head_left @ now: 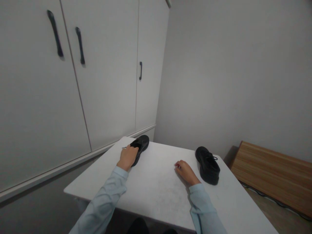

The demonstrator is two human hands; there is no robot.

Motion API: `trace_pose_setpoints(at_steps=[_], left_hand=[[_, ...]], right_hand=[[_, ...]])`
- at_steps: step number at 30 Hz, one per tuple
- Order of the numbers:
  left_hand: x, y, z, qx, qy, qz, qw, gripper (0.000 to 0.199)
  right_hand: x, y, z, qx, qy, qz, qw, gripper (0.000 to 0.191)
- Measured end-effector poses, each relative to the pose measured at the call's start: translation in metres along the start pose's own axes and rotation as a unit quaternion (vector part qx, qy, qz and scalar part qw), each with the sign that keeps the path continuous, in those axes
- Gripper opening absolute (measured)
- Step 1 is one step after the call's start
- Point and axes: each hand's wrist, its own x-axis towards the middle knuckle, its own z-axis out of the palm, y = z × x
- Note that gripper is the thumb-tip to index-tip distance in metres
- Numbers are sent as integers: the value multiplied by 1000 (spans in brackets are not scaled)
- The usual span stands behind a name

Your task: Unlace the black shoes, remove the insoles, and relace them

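Observation:
A black lace-up shoe (143,143) lies at the far left part of the white table (156,191), its toe pointing away from me. My left hand (129,156) is closed on the side of this shoe near its opening, covering part of it. A thin lace end sticks out beside my fingers. The matching black shoe (209,172) stands on the right side of the table, also toe away, laces on top. To the left of it my right hand (184,170) rests on the tabletop, fingers curled in, with nothing visible in them. It does not touch that shoe.
White cupboards (109,81) with dark handles rise along the left, close to the table's far left corner. A grey wall (231,74) stands behind. Past the table's right edge is a wood-grain panel (273,175), with a dark cable along its base.

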Motion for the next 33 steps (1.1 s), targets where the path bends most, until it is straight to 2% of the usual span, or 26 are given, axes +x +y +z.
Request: trace_pose_setpoints(at_steps=[2, 4, 7, 12, 17, 19, 22, 26, 29, 33], left_hand=[[0, 6, -1, 15, 18, -2, 1000, 31], [-1, 16, -2, 19, 62, 7, 998, 32], [-1, 36, -2, -14, 110, 69, 991, 28], [7, 78, 5, -91, 82, 174, 977, 21], [8, 116, 32, -215, 38, 291, 931, 24], [5, 125, 45, -242, 27, 312, 918, 23], [4, 129, 59, -262, 19, 308, 914, 23], [10, 119, 70, -288, 30, 287, 913, 25], [14, 111, 72, -289, 27, 265, 920, 24], [14, 107, 72, -285, 25, 253, 924, 23]], right_hand=[[0, 1, 1, -1, 4, -5, 1000, 22], [0, 2, 2, -3, 3, -7, 1000, 22], [1, 3, 3, -6, 1, -4, 1000, 22], [2, 3, 4, -6, -6, 4, 1000, 22], [3, 4, 5, -9, 3, -6, 1000, 22], [3, 5, 6, -18, 2, -9, 1000, 22], [2, 3, 5, -38, 3, -12, 999, 22], [1, -6, -4, -84, 32, -18, 996, 23], [-1, -12, -19, -154, 115, -11, 981, 22], [-7, -11, -42, -221, 229, 39, 947, 23]])
